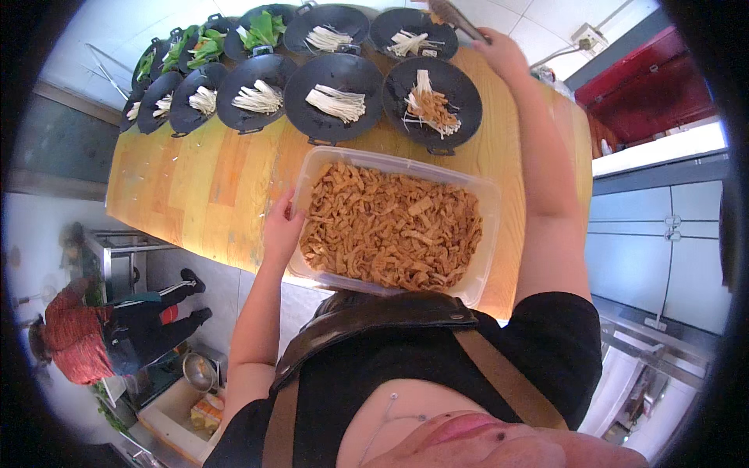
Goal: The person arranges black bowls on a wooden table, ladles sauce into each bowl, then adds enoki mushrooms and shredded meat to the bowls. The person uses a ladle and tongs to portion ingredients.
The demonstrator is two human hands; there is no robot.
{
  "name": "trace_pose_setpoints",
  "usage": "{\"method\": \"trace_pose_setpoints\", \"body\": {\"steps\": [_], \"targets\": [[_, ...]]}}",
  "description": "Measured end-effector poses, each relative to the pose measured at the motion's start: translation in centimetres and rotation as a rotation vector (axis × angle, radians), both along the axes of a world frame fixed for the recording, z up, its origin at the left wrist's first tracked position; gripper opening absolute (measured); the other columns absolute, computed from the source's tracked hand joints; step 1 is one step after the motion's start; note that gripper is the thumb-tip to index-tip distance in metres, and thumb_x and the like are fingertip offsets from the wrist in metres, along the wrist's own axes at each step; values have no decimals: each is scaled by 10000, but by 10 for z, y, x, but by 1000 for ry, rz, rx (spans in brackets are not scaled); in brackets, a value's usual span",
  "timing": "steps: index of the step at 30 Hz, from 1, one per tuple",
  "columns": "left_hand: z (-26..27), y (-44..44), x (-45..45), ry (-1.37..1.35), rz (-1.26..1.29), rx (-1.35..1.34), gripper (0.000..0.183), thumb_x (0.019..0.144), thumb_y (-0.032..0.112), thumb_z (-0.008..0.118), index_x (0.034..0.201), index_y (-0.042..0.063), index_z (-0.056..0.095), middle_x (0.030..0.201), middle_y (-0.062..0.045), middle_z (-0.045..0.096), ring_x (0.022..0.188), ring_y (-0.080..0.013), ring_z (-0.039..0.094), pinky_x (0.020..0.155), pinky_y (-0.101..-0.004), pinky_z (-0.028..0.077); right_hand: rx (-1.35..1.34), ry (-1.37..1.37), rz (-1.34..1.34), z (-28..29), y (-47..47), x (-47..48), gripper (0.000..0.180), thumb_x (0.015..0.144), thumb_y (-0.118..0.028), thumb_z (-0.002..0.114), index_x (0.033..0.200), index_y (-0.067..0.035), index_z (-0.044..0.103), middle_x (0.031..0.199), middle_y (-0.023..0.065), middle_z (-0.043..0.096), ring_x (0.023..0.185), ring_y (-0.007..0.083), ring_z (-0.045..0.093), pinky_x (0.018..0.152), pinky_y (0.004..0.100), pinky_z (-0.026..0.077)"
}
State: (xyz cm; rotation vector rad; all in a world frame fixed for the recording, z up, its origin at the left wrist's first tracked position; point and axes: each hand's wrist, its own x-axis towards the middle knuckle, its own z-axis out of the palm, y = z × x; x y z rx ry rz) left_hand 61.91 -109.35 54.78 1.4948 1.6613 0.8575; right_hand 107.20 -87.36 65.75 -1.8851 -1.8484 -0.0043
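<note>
A translucent plastic tub full of brown fried-looking strips sits at the table's near edge, against my body. My left hand grips its left rim. Far forward on the right, my right hand holds a long utensil, apparently tongs, with brown food near its far end. Its tip reaches over the rim of a black wok holding enoki mushrooms. Nearer me, another black wok has brown strips lying on enoki.
Two rows of small black woks run leftward along the wooden table. Several hold enoki; the far-left ones hold leafy greens. A white tiled wall with a socket stands behind. Another person works on the left.
</note>
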Motion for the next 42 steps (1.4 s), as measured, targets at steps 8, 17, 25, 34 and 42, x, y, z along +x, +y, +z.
{"method": "trace_pose_setpoints", "body": {"steps": [8,17,25,34,42], "targets": [[2,19,-1,5,48,-13,451,744,47,606,1186,60,517,805,-55,562,693,-127,523,647,-261,443,-113,-129,-28,25,22,-26,444,776,-344,572,1165,-133,535,1026,127,612,973,302,566,822,370,440],[7,37,1,-128,44,-43,472,775,-21,561,1234,24,462,875,-36,563,758,-93,518,689,-232,432,-405,-182,173,-29,-50,9,350,769,-258,587,1104,-157,568,909,107,632,860,308,588,730,401,473],[14,55,2,-167,103,-57,479,782,-24,556,1246,5,445,985,-48,539,833,-95,517,756,-222,423,-338,-120,137,-9,-32,0,300,796,-270,573,1086,-197,585,908,96,633,844,293,596,714,392,473],[4,82,-12,-30,105,-76,455,754,80,616,1193,35,504,895,-57,539,745,-126,507,708,-250,425,-171,-173,135,35,25,-13,274,820,-289,541,1081,-222,589,859,99,636,807,289,600,695,389,471],[10,102,-9,-57,90,-39,438,758,67,598,1185,33,509,845,-57,563,722,-125,512,677,-257,434,-3,-102,49,48,67,-13,321,807,-322,550,1109,-213,566,904,107,633,862,302,591,730,394,465]]}}
